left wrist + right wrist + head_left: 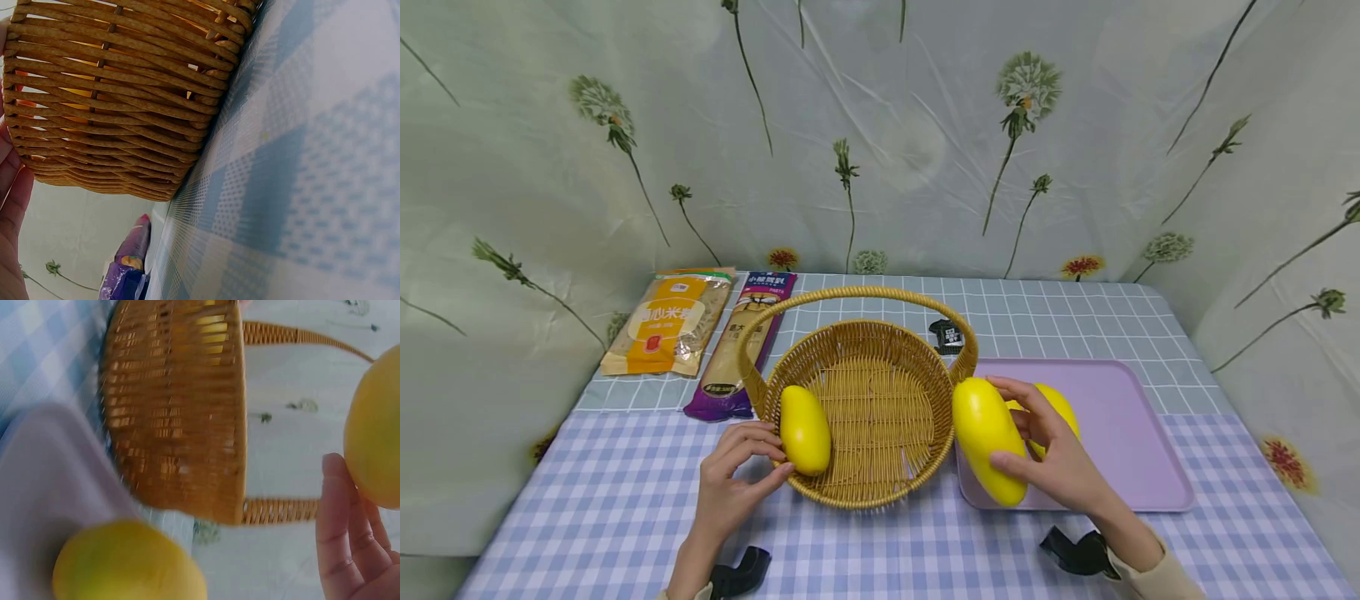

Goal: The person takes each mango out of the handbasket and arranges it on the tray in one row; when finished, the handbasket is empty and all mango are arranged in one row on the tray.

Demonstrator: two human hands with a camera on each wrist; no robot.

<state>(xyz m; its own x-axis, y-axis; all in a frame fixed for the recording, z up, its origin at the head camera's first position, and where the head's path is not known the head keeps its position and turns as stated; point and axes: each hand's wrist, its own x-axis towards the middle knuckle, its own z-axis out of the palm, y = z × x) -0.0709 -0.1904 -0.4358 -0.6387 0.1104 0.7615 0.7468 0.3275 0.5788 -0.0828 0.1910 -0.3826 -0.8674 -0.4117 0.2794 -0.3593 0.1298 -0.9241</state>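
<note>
A round wicker basket (pixel 880 496) with a tall arched handle stands in the middle of the table. One yellow mango (pixel 805 430) lies inside against its left wall. At that left rim is my left hand (pixel 737 475), its thumb and fingertips gripping the edge right beside the mango. In the left wrist view the thumb (pixel 17 197) rests along the outside of the weave. My right hand (pixel 1052 454) holds another mango (pixel 988 442) between thumb and fingers, just right of the basket. Behind that hand, yellow mango (pixel 1060 408) shows on the lilac tray (pixel 1127 450), partly hidden.
At the back left lie an orange-and-clear food bag (pixel 662 325) and a purple pasta packet (pixel 737 350), close to the basket. A small black packet (pixel 947 335) sits behind the handle's right foot. A flowered curtain (pixel 910 150) hangs behind the table.
</note>
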